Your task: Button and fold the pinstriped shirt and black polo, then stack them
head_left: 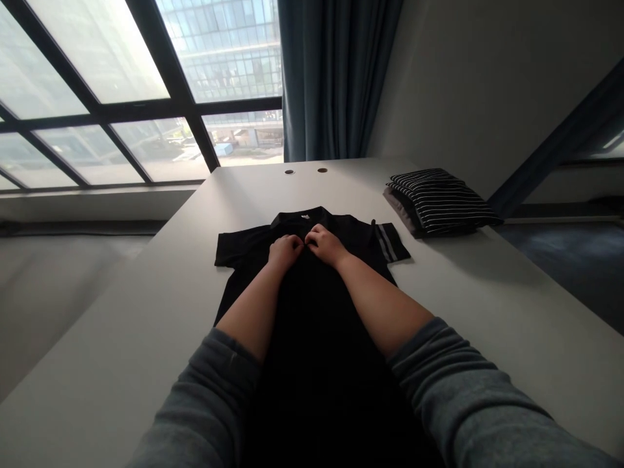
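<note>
A black short-sleeved shirt [312, 312] with a collar lies spread out, its collar end pointing away from me. Two pale stripes cross its right-hand sleeve, and a small light label shows inside the neck. Just below the collar, my left hand [286, 251] pinches the front of the shirt with curled fingers. Close beside it, my right hand [325, 245] also pinches the fabric at the middle of the front. The fingertips of both hands nearly meet there. Whether a button lies between them is too small and dark to tell.
The shirt rests on a white table [160, 364]. Toward the far right stands a stack of folded clothes [441, 201], a black one with white stripes on top. Two round cable holes mark the far end. Beyond are a blue curtain [336, 78] and large windows [229, 52].
</note>
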`<state>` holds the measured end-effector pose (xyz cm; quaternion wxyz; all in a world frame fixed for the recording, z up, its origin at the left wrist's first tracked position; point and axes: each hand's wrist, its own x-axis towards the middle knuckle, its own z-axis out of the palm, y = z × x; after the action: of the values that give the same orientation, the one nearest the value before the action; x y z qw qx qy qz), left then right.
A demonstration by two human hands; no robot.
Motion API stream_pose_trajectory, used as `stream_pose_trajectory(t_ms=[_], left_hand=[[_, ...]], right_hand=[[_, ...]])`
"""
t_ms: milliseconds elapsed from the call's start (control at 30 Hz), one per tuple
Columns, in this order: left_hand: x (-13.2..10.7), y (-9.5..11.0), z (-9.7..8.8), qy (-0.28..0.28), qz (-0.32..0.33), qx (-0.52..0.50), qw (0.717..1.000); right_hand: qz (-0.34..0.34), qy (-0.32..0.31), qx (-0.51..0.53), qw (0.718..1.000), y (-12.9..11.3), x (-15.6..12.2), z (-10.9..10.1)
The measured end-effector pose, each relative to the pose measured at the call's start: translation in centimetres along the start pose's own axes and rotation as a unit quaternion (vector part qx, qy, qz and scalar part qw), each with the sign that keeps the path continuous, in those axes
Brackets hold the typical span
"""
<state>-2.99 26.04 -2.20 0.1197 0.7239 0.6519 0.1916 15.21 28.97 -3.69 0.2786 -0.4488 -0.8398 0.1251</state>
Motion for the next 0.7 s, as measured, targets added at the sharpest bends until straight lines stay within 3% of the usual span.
stream_pose_trajectory(t_ms=[233,433,700], left_hand=[[0.3,0.4,-0.2,-0.011,-0.011,-0.002,1.0],[0.3,1.3,-0.5,-0.009,-0.063,0.014,0.998],[-0.6,2.0,-0.4,0.039,0.007,0.061,0.997]], right_hand=[[-0.01,-0.038,0.005,0.999,0.4,0.9,-0.1],[0.016,-0.042,-0.006,0.999,0.3,1.1,0.1],[0.04,-0.024,0.019,0.999,0.3,1.0,0.5]])
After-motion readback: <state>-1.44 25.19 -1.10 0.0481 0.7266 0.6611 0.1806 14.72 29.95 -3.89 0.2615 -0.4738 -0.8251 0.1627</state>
